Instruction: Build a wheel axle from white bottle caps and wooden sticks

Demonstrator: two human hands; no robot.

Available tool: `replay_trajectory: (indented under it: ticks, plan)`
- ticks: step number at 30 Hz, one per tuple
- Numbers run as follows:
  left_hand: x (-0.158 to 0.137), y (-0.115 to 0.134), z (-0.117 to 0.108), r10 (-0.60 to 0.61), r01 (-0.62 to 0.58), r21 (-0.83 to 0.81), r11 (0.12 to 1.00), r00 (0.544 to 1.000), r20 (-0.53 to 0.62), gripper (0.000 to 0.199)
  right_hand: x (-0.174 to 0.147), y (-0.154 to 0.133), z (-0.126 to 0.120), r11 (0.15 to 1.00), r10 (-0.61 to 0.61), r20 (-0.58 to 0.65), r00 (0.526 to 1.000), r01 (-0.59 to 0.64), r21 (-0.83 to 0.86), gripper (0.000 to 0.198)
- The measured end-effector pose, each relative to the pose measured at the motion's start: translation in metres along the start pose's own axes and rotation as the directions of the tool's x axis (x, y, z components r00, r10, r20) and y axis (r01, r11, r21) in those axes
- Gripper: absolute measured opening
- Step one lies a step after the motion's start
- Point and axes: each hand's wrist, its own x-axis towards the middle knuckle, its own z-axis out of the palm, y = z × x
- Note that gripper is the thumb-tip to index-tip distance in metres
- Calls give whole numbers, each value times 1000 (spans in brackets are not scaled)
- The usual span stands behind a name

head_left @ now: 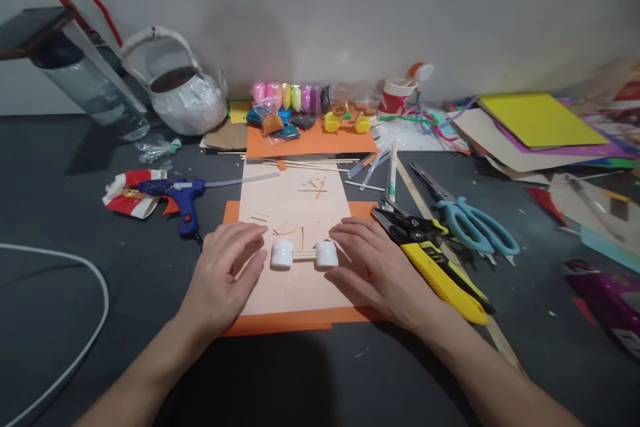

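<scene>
Two white bottle caps (282,254) joined by thin wooden sticks (304,255) lie on a pale sheet of paper (295,293), like a small axle with wheels. My left hand (225,270) rests left of the caps, its fingers curved and apart, with a gap between it and the nearer cap. Close by the right-hand cap (327,253) is my right hand (373,263), fingers spread; whether its fingertips touch the cap I cannot tell. Neither hand grips anything. Small orange and wooden scraps (313,187) are scattered on the paper.
A blue glue gun (186,203) lies at left. Yellow cutters (435,267) and blue-handled scissors (465,217) are at right. Behind stand a silver kettle (187,103), packets of coloured clay (290,100) and a red-white cup (397,97). Coloured paper (543,121) is stacked far right.
</scene>
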Motion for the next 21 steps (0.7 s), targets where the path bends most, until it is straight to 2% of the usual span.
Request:
replay_trajectory:
  ticks: [3, 7, 10, 17, 21]
  plan:
    - [2, -6, -3, -47, 50, 68, 996, 998, -42, 22, -1, 0, 0, 1000, -15, 8, 1000, 15, 21, 23]
    - [3, -15, -5, -84, 89, 153, 984, 996, -41, 22, -2, -1, -1, 999, -9, 18, 1000, 8, 43, 29]
    - [5, -19, -8, -98, 103, 195, 975, 995, -33, 19, -3, 0, -3, 1000, 0, -25, 1000, 0, 30, 28]
    - [11, -28, -19, -111, 128, 214, 969, 990, -87, 19, -3, 5, -2, 1000, 21, -139, 990, -18, 25, 16]
    - [16, -26, -21, -91, 103, 208, 973, 994, -68, 17, -3, 6, 0, 999, 9, -159, 987, -3, 38, 15]
